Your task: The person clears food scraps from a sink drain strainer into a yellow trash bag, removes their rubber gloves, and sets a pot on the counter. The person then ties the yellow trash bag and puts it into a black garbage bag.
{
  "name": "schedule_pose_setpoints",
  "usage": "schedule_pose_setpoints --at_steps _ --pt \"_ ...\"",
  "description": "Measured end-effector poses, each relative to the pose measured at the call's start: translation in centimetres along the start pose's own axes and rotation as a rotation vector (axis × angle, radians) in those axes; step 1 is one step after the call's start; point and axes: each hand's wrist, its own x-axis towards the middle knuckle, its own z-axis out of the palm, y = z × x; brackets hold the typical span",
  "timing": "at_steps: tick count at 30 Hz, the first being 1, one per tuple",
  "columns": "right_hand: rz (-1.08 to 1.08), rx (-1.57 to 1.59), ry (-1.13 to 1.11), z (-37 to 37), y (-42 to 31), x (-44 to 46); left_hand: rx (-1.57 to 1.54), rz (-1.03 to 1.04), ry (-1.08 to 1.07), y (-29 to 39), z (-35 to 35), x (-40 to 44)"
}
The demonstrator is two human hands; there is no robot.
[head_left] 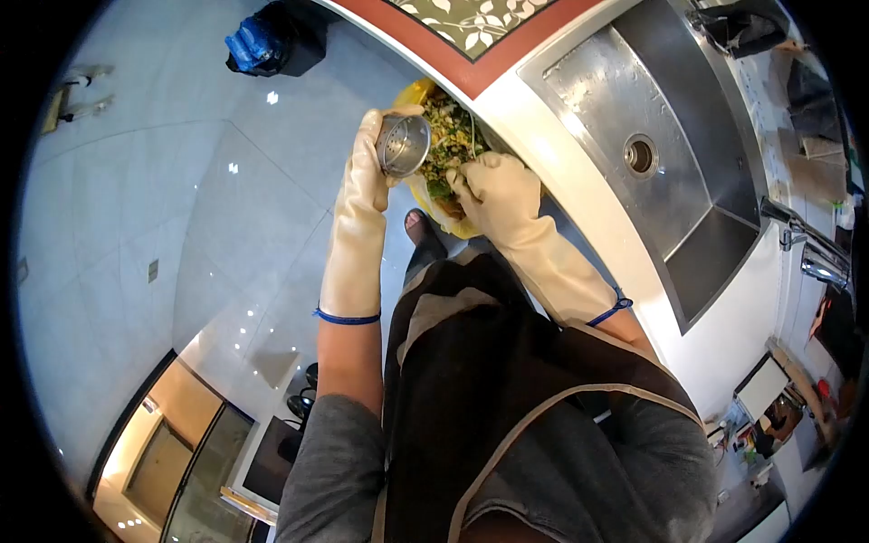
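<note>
A small metal strainer cup (405, 146) with holes in its wall is in my left hand (369, 149), tilted so that its round opening shows. Both hands wear long cream rubber gloves with blue bands at the cuffs. Below the cup lies a yellow bag (415, 93) full of chopped food scraps (450, 127), mostly green and yellow. My right hand (493, 185) is over the right side of the scraps with its fingers curled; whatever it may hold is hidden.
To the right, a white counter (579, 172) holds a steel sink (597, 90) with a round drain and a tap (819, 258). A black bin with a blue bag (262, 43) stands on the tiled floor at the upper left. My foot (415, 226) is just below the yellow bag.
</note>
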Motion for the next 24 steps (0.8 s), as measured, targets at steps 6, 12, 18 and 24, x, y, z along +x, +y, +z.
schedule_pose_setpoints --at_steps 6,12,18,24 --pt "-0.040 0.175 -0.014 -0.9 -0.8 1.3 0.080 0.070 0.056 -1.4 0.9 0.5" --pt "0.083 0.459 -0.144 -0.5 -1.1 1.8 -0.078 0.220 -0.186 -1.8 1.5 0.6" --pt "0.322 1.080 -0.287 -1.3 -0.2 1.6 -0.061 0.171 -0.194 -2.0 1.8 1.3" --pt "0.389 1.254 -0.476 -2.2 -1.5 1.3 -0.172 0.172 -0.297 -2.1 2.2 1.7"
